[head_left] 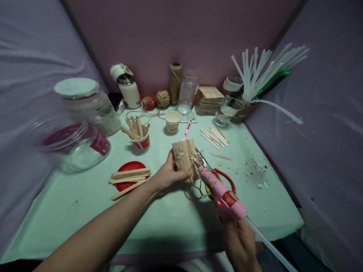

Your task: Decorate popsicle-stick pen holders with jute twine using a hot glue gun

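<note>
My left hand [168, 174] is wrapped round the left side and bottom of a small piece made of wooden sticks [185, 156], which has little petal-like chips on its face. A pink glue gun [219, 190] is gripped in my right hand [239, 238], its nozzle tip at the right part of the stick piece. A clear glue stick trails from the gun's rear, and a small red light glows on its side. Behind the gun and the piece lie scissors with red handles [227, 179], partly hidden. A loop of twine [195, 196] hangs below the piece.
Sticks lie on a red lid [132, 166] at the left; a cup [141, 141] holds more. Behind stand a paper cup [172, 121], clear tub [85, 151], glass of water [225, 115] and stacked wooden squares [209, 100]. Thin sticks [214, 136] and scraps lie right.
</note>
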Demonstrator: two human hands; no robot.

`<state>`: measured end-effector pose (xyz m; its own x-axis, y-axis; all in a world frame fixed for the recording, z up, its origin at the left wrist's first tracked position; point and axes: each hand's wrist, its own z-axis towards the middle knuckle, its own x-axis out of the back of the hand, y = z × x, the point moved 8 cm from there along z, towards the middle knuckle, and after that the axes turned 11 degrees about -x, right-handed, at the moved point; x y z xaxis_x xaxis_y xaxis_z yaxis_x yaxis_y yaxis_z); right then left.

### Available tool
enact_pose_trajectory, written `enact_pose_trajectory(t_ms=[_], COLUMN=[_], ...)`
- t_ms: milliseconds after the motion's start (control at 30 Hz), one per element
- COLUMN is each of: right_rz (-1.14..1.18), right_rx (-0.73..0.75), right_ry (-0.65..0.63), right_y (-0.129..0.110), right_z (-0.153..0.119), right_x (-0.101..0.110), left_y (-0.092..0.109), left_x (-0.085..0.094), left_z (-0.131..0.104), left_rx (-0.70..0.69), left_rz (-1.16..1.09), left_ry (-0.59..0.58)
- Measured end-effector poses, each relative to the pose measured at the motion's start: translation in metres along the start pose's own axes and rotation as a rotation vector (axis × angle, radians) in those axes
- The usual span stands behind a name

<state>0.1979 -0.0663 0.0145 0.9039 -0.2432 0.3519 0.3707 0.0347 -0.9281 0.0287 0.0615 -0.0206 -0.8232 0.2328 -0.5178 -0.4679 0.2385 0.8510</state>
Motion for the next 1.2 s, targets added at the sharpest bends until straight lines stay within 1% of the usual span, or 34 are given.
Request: enact_pose_trajectory(t_ms=[67,167,333,767,1067,1200], right_rz=[0.013,0.037,0.053,0.010,-0.007,0.006], right_rx=[0.018,0.031,0.006,-0.006,0.029,0.017], right_ry=[-0.019,-0.010,-0.013,-0.004,0.008,0.006], right_y=[-0.003,-0.001,0.004,0.009,-0.001,-0.001], right_z=[0.001,0.000,0.000,-0.002,0.001,0.001], right_x=[-0.003,-0.003,-0.005,-0.004,-0.003,-0.005], left_y=[-0.001,-0.001,-0.002,-0.001,-0.001,-0.002], left_x=[0.000,0.000,-0.001,-0.001,-0.001,-0.001], left_z=[0.000,0.000,0.000,0.000,-0.001,-0.001], left_rx=[-0.002,-0.009,-0.010,0.002,-0.002,0.005], left_rz=[0.002,0.004,0.017,0.030,0.030,0.024], left_ry=[-0.006,-0.011,-0.027,-0.018,-0.021,-0.022])
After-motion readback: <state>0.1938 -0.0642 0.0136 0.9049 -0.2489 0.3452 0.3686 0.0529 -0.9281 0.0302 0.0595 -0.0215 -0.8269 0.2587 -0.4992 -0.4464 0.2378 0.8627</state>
